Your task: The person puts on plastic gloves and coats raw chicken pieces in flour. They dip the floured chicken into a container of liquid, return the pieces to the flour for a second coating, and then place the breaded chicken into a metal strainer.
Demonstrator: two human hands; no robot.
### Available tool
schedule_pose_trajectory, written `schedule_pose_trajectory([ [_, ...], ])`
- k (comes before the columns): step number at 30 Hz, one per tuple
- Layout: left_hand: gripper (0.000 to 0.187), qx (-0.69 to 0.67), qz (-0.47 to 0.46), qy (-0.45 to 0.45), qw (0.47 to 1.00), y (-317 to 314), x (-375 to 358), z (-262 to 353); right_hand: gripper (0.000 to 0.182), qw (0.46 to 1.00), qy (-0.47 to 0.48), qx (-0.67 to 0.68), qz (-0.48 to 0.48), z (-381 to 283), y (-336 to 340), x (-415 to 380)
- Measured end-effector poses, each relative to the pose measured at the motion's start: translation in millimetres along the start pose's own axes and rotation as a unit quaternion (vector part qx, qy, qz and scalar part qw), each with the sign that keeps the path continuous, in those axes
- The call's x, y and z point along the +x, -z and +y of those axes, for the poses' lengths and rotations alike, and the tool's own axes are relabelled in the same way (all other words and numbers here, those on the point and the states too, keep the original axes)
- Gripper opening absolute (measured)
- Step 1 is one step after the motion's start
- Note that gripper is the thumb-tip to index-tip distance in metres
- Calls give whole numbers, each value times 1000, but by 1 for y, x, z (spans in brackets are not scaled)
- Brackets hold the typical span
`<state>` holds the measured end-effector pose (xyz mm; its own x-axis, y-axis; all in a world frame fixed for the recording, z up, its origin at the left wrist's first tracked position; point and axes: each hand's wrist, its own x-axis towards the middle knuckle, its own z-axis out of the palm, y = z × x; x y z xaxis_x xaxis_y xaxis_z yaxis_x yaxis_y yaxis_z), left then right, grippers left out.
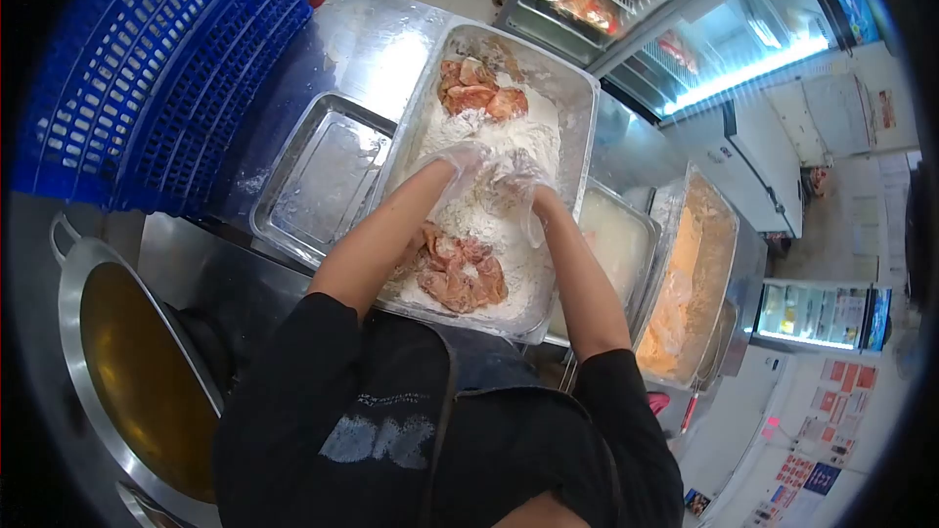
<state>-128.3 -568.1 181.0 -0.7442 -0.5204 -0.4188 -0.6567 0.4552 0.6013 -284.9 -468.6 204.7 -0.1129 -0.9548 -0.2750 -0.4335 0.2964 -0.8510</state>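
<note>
A big steel tray [579, 98] holds a heap of white flour [509, 142]. Raw chicken pieces [479, 90] lie at its far end, and more chicken pieces [458, 272] lie at the near end. My left hand [458, 164] and my right hand [516, 184], both in thin clear gloves dusted with flour, press side by side into the middle of the flour heap. What the fingers hold is buried in the flour. Both forearms reach over the near chicken pieces.
An empty steel tray [323, 176] sits left of the flour tray. To the right stand a pan of white liquid [616, 240] and a pan of orange batter [690, 284]. A large wok of oil [137, 372] is at lower left, blue crates [147, 59] stacked behind.
</note>
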Motion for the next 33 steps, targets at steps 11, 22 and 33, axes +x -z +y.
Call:
schedule_pose_trajectory([
  [11, 26, -27, 221, -63, 973, 44, -20, -6, 37, 778, 215, -544, 228, -68, 35, -32],
  [22, 25, 62, 248, -62, 965, 42, -17, 2, 48, 924, 20, -324, 203, -56, 44, -58],
  [33, 25, 87, 261, -65, 959, 33, -21, 11, 42, 921, -60, -253, 290, -78, 161, -192],
])
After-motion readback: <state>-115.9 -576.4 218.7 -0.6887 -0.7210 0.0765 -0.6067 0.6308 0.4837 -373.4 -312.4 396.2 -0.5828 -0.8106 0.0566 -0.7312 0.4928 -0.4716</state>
